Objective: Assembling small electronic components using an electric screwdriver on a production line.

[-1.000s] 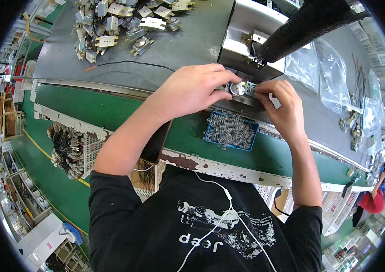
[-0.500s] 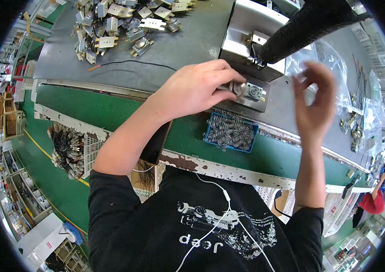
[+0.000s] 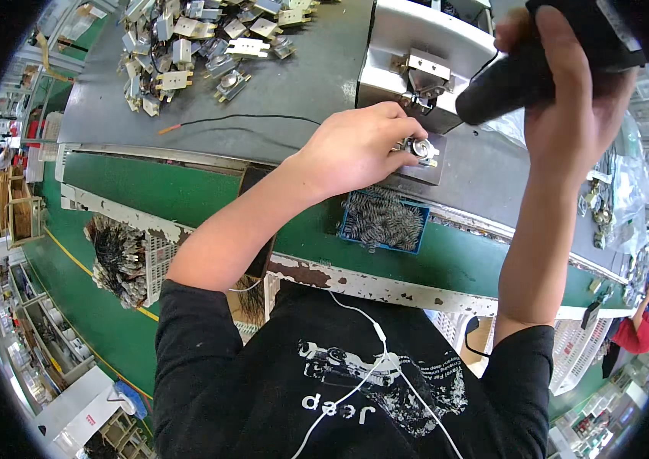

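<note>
My left hand [image 3: 362, 145] is closed, thumb and fingers pinching a small metal thermostat-like part [image 3: 421, 148] with a round silver disc. The part sits at a flat metal block [image 3: 422, 174] in front of a shiny metal fixture [image 3: 385, 61]. My right hand [image 3: 580, 115] is wrapped round a thick black handle [image 3: 504, 84], whose blunt lower end hangs beside the fixture. A bracket-like metal mechanism [image 3: 425, 73] shows on the fixture's front. Just below the block lies a blue tray [image 3: 418, 243] full of small springs [image 3: 382, 220].
A heap of similar metal parts [image 3: 225, 46] covers the bench's far left. A black wire [image 3: 240, 117] with an orange tip lies across the bench. Clear plastic bags [image 3: 626, 206] and loose metal pieces are at the right. A dark flat object [image 3: 259, 256] lies under my left forearm.
My right hand has moved up and taken hold of the black handle, which has shifted and tilted flatter. My left hand has moved slightly right, with the small metal part still pinched.
</note>
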`<move>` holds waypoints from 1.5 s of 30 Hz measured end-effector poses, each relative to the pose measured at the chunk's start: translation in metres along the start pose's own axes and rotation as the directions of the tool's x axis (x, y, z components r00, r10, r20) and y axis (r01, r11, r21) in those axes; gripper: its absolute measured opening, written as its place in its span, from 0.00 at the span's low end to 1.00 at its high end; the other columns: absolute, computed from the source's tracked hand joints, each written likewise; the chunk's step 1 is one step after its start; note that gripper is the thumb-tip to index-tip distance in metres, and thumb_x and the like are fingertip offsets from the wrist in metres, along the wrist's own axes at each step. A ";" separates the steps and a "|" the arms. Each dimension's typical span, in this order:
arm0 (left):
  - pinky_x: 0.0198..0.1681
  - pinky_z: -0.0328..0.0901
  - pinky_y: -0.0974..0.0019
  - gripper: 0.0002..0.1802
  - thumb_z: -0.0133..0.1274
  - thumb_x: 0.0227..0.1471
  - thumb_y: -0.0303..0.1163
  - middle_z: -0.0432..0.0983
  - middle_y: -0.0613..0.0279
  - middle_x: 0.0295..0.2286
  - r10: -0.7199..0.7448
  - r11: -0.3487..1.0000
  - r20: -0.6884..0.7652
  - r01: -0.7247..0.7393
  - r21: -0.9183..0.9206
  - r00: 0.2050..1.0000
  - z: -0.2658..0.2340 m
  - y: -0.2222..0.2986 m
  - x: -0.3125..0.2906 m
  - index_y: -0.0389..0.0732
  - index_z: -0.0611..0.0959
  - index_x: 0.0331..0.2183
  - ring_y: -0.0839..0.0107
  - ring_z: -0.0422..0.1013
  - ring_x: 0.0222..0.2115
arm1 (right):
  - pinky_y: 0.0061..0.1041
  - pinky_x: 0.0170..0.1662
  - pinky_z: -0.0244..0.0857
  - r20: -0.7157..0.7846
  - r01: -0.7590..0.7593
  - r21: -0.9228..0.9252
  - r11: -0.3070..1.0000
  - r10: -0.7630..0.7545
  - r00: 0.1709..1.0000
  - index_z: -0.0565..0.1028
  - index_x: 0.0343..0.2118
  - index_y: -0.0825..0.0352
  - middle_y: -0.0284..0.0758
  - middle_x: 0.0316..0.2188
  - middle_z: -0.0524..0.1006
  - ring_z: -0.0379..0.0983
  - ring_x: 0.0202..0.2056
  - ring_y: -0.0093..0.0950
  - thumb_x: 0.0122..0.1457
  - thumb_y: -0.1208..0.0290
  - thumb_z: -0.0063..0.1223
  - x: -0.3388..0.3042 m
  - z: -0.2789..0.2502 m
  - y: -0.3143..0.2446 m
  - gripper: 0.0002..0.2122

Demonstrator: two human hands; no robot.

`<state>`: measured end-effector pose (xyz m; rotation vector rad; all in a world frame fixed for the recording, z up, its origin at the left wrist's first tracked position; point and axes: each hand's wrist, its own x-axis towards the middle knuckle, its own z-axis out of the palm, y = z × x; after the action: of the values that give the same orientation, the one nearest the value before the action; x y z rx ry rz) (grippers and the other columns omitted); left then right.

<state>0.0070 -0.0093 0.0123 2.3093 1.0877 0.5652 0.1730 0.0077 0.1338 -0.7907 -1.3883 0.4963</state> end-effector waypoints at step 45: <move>0.40 0.71 0.55 0.17 0.60 0.52 0.40 0.75 0.60 0.39 -0.088 0.994 0.009 0.087 0.061 0.996 0.007 0.009 -0.002 0.43 0.80 0.42 0.56 0.75 0.38 | 0.26 0.25 0.73 0.076 -0.034 0.345 0.938 0.008 0.997 0.43 0.66 0.62 0.48 0.35 0.78 0.74 0.20 0.25 0.58 0.85 0.54 -0.043 0.004 0.023 0.39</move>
<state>0.0146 -0.0174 0.0122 2.3007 1.2092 0.4908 0.1658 -0.0078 0.0883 -0.5043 -1.3127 0.7695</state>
